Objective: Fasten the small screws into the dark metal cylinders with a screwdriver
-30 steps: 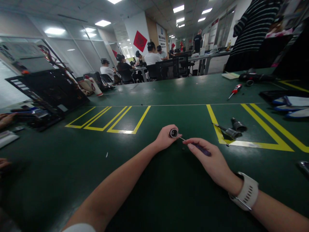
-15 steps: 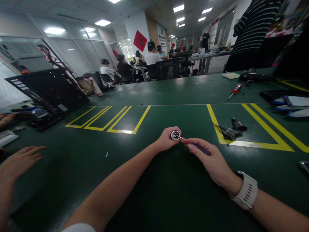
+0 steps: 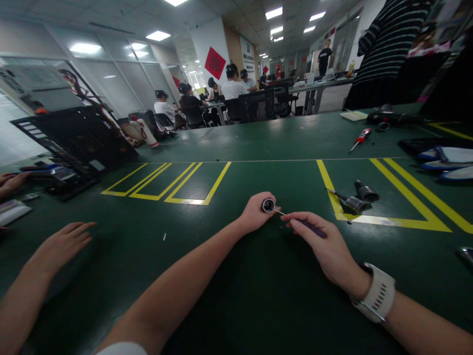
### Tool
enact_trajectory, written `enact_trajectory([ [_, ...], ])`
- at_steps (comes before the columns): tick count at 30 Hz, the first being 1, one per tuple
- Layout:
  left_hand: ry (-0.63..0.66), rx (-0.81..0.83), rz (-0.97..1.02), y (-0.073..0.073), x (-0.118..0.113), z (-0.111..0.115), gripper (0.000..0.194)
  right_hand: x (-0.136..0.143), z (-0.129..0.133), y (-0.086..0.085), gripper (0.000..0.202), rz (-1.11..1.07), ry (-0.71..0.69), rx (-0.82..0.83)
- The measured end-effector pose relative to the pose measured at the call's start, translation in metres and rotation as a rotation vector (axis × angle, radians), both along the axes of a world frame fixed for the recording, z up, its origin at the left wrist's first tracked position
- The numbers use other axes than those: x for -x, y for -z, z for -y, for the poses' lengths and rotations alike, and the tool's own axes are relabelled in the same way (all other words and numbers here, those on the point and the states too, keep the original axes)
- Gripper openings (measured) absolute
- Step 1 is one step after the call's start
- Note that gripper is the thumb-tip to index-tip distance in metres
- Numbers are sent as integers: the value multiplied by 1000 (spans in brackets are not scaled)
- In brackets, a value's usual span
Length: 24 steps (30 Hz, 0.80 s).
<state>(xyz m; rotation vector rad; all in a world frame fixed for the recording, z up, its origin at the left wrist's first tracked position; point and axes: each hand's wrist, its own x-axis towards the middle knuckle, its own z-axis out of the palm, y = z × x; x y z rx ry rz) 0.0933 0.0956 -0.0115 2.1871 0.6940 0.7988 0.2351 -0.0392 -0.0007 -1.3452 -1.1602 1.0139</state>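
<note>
Pinching a thin-shafted tool [image 3: 313, 229] in the right grip [image 3: 327, 241]. Clasping a metal-rimmed part [image 3: 268, 205] in the left grip [image 3: 254, 213], over the desk [image 3: 258, 143]. Aiming tool toward part's open end; apparently working midway. Beyond, leaving untouched a metal fitting [image 3: 356, 204] lying across yellow tape [image 3: 325, 176].

Office workroom, workbench [image 3: 258, 140], red screwdriver [image 3: 364, 134], chairs [image 3: 255, 106]

Cannot see most of the metal cylinder [image 3: 268, 205], wrapped in the left hand [image 3: 254, 214]. Cannot pin down the tip of the thin tool [image 3: 314, 229] near the cylinder's mouth, too fine to follow. Cannot identify a tiny dark piece [image 3: 281, 228] just below the cylinder. Can see only part of a shiny object [image 3: 468, 254] far right of the cylinder and a co-worker's forearm [image 3: 25, 292] far left, cut off by the edges.
</note>
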Motion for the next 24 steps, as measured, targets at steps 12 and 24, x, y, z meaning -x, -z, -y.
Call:
enact_trajectory([
  [12,-11,-109,-47,1,1,1,16,0,-2,-4,21,-242,8,39],
  [24,58,-138,-31,-2,1,2,17,-1,-3,-5,16,-310,55,14],
])
